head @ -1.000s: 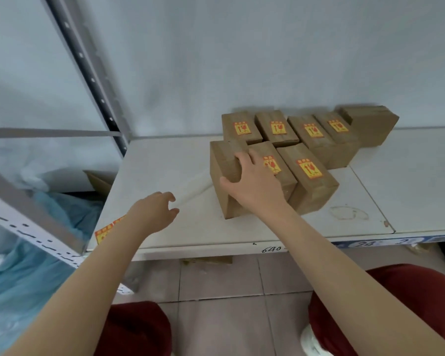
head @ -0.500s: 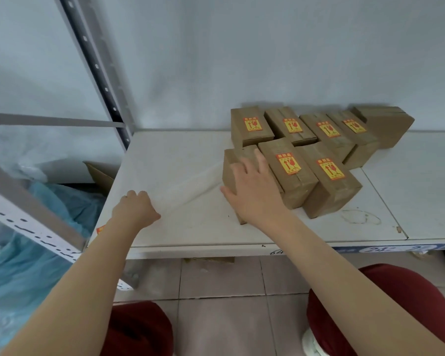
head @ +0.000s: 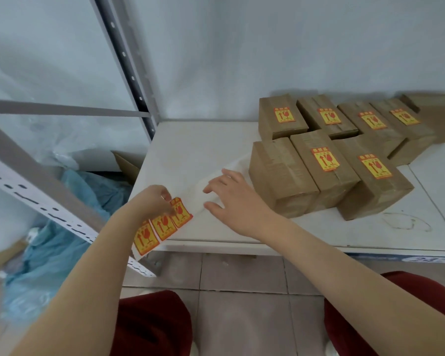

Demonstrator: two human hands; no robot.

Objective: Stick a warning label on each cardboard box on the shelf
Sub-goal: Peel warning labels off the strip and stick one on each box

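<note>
While the left hand [head: 153, 201] pinches the label strip [head: 165, 224] between thumb and curled fingertips at its uppermost printed label, the right hand [head: 235, 201] hangs palm-down over the strip's bare white backing. Its fingers are spread wide and hold nothing; whether they touch the paper I cannot tell.

The strip lies across the front left corner of the white shelf [head: 190, 147], at about 7 o'clock in the view. Its long axis runs from 7 o'clock, where the end hangs over the shelf's edge, toward 1 o'clock, where the bare backing reaches toward the nearest box. Three labels show on it, one after another along that axis. Each is yellow with a red border, red arrows and a red goblet; the small writing at the head of each is too fine to read.

Eight cardboard boxes [head: 326, 186] stand at 2 o'clock in two rows, three in front and five behind. The front three have their long axes running roughly from 11 to 5 o'clock. Six boxes carry the same label on top. No label shows on the front left box [head: 280, 173], just beside the right hand, nor on the far right box [head: 439, 114] of the back row.

A blue-and-white tag [head: 421, 258] on the shelf's front edge at 4 o'clock reads something like "24", blurred. A grey perforated upright [head: 129, 70] rises at 11 o'clock.
</note>
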